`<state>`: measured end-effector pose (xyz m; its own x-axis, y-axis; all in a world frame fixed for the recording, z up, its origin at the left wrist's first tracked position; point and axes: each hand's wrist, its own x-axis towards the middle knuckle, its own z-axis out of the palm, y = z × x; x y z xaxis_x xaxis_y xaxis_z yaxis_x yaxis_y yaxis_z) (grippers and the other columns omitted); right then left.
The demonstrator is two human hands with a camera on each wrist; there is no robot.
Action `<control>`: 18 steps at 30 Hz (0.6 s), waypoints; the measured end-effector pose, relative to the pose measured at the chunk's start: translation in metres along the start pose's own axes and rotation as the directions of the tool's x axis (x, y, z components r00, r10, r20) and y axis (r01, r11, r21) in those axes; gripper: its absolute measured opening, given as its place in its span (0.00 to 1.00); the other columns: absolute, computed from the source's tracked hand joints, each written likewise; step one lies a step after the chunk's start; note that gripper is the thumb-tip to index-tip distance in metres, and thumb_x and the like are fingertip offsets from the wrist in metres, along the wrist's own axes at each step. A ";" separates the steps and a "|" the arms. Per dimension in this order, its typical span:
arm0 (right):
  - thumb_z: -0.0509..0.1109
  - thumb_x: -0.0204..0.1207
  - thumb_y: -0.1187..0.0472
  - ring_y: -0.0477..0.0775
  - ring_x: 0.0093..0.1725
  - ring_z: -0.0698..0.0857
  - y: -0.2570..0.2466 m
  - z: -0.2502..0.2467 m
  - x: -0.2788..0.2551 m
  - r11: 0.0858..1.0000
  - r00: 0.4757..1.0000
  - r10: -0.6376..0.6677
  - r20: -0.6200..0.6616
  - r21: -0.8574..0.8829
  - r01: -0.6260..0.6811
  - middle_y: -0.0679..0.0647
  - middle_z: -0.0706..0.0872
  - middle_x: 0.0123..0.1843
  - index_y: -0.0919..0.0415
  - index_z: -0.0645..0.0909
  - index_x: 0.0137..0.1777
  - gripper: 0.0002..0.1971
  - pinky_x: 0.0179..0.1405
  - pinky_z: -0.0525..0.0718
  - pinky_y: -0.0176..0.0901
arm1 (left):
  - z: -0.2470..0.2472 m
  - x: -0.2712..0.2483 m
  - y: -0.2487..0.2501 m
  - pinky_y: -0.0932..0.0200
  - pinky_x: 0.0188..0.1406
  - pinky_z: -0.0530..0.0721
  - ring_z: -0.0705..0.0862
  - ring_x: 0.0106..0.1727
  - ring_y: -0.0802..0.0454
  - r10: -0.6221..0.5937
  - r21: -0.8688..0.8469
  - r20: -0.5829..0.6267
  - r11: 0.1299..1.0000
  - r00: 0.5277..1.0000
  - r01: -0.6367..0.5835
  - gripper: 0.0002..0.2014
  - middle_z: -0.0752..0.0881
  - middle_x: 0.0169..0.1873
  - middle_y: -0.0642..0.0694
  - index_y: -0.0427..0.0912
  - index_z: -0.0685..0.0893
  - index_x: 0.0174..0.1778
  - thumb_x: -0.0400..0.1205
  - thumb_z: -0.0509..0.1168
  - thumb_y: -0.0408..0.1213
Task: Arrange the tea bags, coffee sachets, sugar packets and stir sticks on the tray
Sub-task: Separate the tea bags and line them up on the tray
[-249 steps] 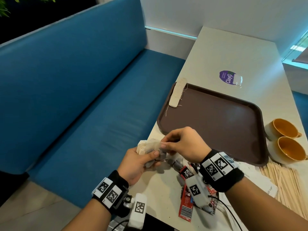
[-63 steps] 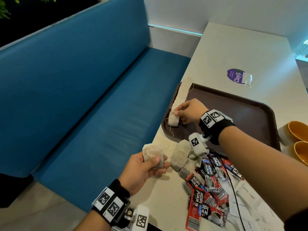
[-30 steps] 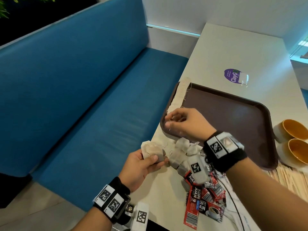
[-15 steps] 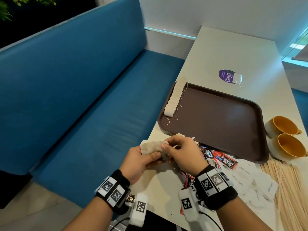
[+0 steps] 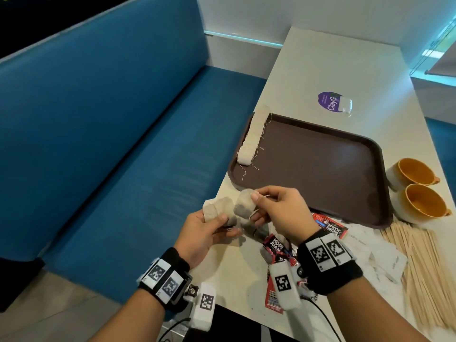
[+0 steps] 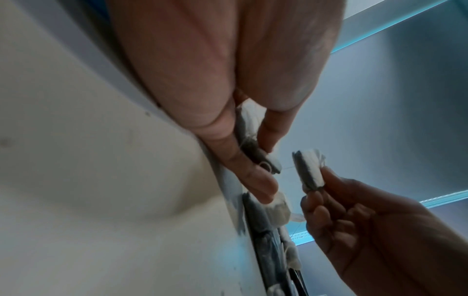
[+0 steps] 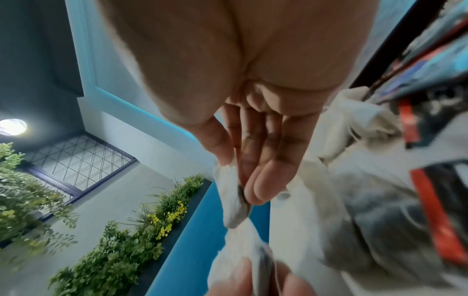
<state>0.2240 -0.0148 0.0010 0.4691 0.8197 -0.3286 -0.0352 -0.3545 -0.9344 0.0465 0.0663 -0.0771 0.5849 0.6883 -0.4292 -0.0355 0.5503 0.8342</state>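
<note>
- Risk: threads trail from the soft paper tea bags; judged likely to snag and drag the tray row (image 5: pixel 253 137) askew.
- Right hand (image 5: pixel 281 213) pinches one bag (image 5: pixel 244 206) near the tray (image 5: pixel 320 169).
- Left hand (image 5: pixel 204 230) grips a limp stack (image 5: pixel 217 211).
- Sachets (image 5: pixel 276 245) glossy; sticks (image 5: pixel 419 267) thin, wooden.

Booth setup: long blue padded bench (image 5: pixel 103 134) along left, white table (image 5: pixel 328 67) on right running to far wall. Pale walls (image 5: pixel 308 13) with teal glowing strip (image 5: pixel 241 38) low down. Grey floor (image 5: pixel 49 304) near left. Right wrist view: round ceiling light (image 7: pixel 12 126), lattice window (image 7: pixel 76 160), green planter hedge with yellow flowers (image 7: pixel 142 224).
</note>
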 end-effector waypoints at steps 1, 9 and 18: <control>0.72 0.84 0.64 0.60 0.31 0.88 -0.004 -0.003 0.003 1.000 1.000 -0.016 -0.008 0.002 0.016 0.64 0.89 0.32 0.68 0.88 0.52 0.06 0.32 0.89 0.48 | 0.000 0.000 0.000 0.34 0.53 0.88 0.91 0.46 0.33 0.004 0.017 -0.001 1.000 1.000 -0.004 0.09 0.91 0.51 0.27 0.31 0.88 0.58 0.88 0.65 0.31; 0.76 0.81 0.64 0.50 0.32 0.91 -0.044 -0.046 0.063 0.976 0.950 -0.212 -0.229 -0.106 0.192 0.55 0.92 0.35 0.58 0.89 0.46 0.03 0.39 0.91 0.39 | 0.005 -0.001 0.004 0.46 0.41 0.93 0.92 0.43 0.31 -0.001 -0.033 -0.050 0.999 0.999 0.000 0.10 0.90 0.38 0.33 0.27 0.86 0.50 0.90 0.61 0.29; 0.74 0.83 0.61 0.52 0.37 0.92 -0.039 -0.026 0.127 0.906 0.995 0.019 0.095 -0.423 0.023 0.61 0.93 0.40 0.61 0.88 0.46 0.06 0.39 0.90 0.45 | 0.005 0.000 0.003 0.43 0.46 0.93 0.92 0.45 0.30 -0.003 0.000 -0.063 1.000 0.998 0.003 0.12 0.90 0.38 0.31 0.23 0.84 0.52 0.91 0.62 0.31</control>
<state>0.3078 0.0913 -0.0006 0.3828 0.8518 -0.3577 0.3524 -0.4926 -0.7957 0.0509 0.0659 -0.0727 0.5331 0.7147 -0.4528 -0.0337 0.5527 0.8327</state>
